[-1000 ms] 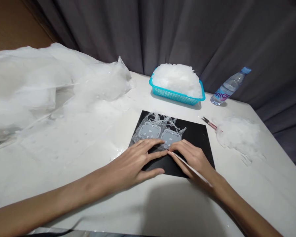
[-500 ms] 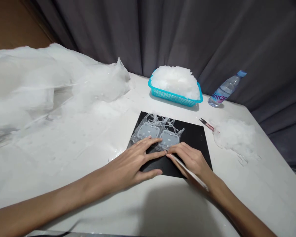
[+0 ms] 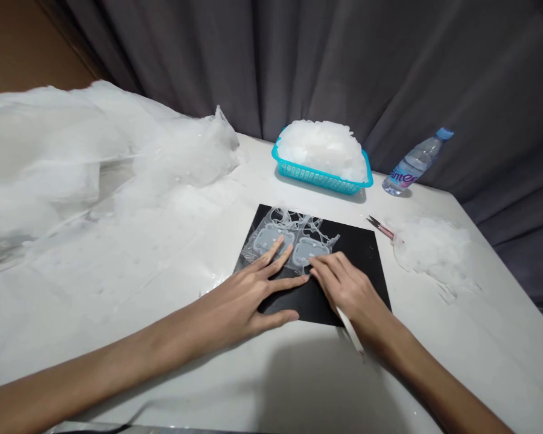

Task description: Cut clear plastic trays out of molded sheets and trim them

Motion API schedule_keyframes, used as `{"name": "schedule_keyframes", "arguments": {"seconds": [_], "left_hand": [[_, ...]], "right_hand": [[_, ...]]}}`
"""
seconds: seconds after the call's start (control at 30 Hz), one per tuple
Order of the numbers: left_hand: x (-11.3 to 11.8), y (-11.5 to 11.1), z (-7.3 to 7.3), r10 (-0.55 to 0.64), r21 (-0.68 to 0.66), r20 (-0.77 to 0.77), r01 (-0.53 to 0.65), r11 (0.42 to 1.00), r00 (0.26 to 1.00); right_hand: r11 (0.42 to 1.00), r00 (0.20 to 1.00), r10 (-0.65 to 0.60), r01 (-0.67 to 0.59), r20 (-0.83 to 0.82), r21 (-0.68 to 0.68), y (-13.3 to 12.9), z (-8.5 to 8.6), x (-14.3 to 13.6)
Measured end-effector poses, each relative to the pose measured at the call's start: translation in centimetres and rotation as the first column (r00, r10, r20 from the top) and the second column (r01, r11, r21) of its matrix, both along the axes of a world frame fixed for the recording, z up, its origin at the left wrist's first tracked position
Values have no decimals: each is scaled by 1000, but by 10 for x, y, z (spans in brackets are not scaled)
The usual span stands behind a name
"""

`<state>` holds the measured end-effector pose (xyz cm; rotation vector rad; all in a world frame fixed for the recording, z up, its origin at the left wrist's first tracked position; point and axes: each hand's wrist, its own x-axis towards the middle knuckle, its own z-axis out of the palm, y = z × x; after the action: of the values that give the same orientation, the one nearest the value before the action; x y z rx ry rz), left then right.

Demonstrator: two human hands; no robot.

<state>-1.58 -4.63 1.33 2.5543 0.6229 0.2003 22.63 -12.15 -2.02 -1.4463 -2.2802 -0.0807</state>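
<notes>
White table [image 3: 117,313] w/ black mat [image 3: 357,247]: left hand [image 3: 248,295] slid flat onto silicone sheet [image 3: 289,238], right hand [image 3: 348,286] (gripping thin tool [image 3: 350,330]) re-angled.

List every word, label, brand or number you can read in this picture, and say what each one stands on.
"ame": pink letters on the label of the water bottle; the word is cut off by the curve of the bottle, and the smaller print is too blurred to read.
No other text is visible.
</notes>
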Motion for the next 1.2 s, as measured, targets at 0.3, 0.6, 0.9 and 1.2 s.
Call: {"name": "schedule_keyframes", "arguments": {"seconds": [0.3, 0.6, 0.9, 1.2], "left_hand": [[0, 5, 0, -19, 35, -33, 20, 999, 999], [9, 15, 7, 263, -322, 210, -187, 928, 942], [15, 34, -1, 279, -590, 240, -89, 802, 930], [15, 27, -3, 258, -438, 175, -160, 885, 950]], "right_hand": [[899, 795, -369, 437, -482, 32, 54, 22, 50], [989, 808, -140, 87, -572, -119, 24, 46, 23], [931, 852, 176, -307, -493, -198, -3, 52, -3], [972, 862, -66, -57, -502, -227, 18, 22, 6]]}}
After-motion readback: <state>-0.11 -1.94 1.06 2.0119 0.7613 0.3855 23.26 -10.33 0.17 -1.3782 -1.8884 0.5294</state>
